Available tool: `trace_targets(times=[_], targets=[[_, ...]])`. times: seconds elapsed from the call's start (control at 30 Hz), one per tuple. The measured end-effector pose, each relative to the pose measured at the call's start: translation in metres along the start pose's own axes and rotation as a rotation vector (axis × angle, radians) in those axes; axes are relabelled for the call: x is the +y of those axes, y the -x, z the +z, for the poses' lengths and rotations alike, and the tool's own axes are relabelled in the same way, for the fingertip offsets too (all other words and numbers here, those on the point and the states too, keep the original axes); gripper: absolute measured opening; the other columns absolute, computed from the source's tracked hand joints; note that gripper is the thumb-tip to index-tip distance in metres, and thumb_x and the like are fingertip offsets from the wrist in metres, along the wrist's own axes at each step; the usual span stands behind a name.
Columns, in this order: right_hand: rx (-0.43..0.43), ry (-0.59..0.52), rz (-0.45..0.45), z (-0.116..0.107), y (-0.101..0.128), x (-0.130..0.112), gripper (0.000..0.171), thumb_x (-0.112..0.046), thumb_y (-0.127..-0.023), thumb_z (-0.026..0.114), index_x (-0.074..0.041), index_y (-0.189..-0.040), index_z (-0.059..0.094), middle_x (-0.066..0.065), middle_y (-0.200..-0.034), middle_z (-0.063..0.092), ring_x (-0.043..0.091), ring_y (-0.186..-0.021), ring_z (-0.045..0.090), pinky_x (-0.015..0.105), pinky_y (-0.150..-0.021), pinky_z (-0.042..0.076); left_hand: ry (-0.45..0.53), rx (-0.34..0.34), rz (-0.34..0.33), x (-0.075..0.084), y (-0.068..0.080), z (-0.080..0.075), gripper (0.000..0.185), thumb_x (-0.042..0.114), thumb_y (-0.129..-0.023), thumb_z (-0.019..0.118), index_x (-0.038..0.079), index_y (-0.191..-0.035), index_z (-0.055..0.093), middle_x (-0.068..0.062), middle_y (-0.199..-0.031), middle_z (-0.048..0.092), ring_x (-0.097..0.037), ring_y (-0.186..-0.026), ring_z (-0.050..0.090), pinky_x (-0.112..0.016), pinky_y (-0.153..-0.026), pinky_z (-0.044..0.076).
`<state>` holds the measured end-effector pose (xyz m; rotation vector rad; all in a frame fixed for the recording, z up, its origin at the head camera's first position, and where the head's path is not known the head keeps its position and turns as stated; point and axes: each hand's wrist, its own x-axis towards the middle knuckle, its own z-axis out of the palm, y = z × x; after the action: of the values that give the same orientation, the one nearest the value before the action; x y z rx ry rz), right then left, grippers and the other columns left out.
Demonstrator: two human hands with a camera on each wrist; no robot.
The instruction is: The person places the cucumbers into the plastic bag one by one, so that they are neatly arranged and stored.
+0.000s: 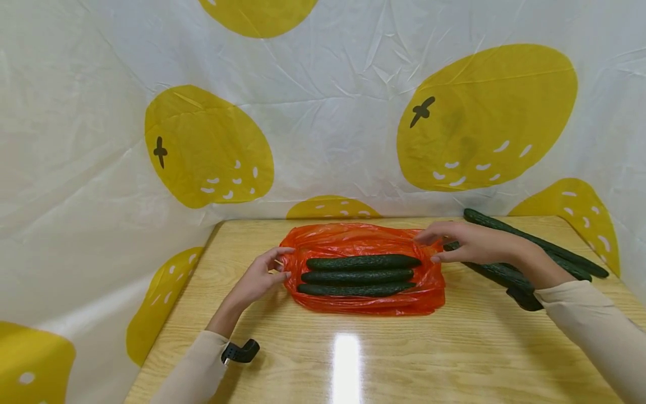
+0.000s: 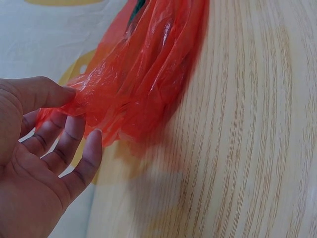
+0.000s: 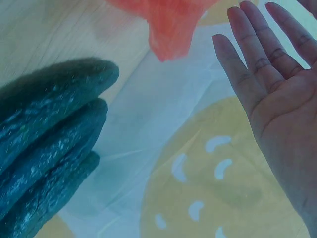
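- The orange plastic bag [image 1: 363, 269] lies flat in the middle of the wooden table [image 1: 454, 348], and three cucumbers [image 1: 359, 275] rest on it side by side, lengthwise left to right.
- The step in hand looks like working the bag's edges around the cucumbers; the next move probably calls for a firm pinch at both ends so the film can lift without the cucumbers rolling off.
- The left hand [image 1: 264, 275] is at the bag's left end, thumb and fingers [image 2: 74, 144] pinching a fold of orange film.
- The right hand [image 1: 466, 242] hovers at the bag's right end, palm down with fingers straight; whether the fingertips touch the plastic is hard to judge from the head view, and the right wrist view shows the palm open and empty.
- More cucumbers [image 1: 535, 252] lie piled under the right forearm, toward the table's right edge.
- A white curtain with yellow fruit prints [image 1: 484, 118] backs the table.
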<state>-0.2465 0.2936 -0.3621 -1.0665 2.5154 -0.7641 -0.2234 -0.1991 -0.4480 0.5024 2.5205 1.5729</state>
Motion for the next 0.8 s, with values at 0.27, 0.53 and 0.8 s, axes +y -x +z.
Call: trace_targets(times=[0.27, 0.53, 0.8], targets=[[0.104, 0.053, -0.036, -0.01, 0.016, 0.007, 0.044, -0.03, -0.097, 0.069, -0.021, -0.139, 0.059, 0.001, -0.133, 0.065, 0.024, -0.12, 0.062, 0.042, -0.097, 0.053, -0.011, 0.006, 0.006, 0.002, 0.001, 0.0, 0.052, -0.002, -0.089, 0.072, 0.009, -0.138, 0.059, -0.014, -0.106, 0.057, -0.027, -0.091, 0.056, -0.027, -0.071, 0.05], [0.171, 0.073, -0.025, -0.015, 0.035, 0.02, 0.043, -0.025, -0.095, 0.072, -0.019, -0.136, 0.062, -0.003, -0.13, 0.066, 0.015, -0.118, 0.063, 0.025, -0.09, 0.053, -0.008, -0.001, 0.009, 0.004, 0.001, -0.001, 0.052, -0.002, -0.089, 0.071, 0.007, -0.138, 0.058, -0.014, -0.107, 0.057, -0.027, -0.091, 0.057, -0.027, -0.071, 0.05], [0.209, 0.063, 0.059, -0.02, 0.049, 0.04, 0.041, -0.025, -0.095, 0.073, -0.02, -0.134, 0.061, -0.006, -0.128, 0.067, 0.012, -0.117, 0.062, 0.019, -0.089, 0.05, -0.006, -0.002, 0.001, 0.005, 0.001, -0.001, 0.052, -0.004, -0.089, 0.071, 0.007, -0.138, 0.058, -0.014, -0.106, 0.057, -0.027, -0.091, 0.057, -0.026, -0.07, 0.051]])
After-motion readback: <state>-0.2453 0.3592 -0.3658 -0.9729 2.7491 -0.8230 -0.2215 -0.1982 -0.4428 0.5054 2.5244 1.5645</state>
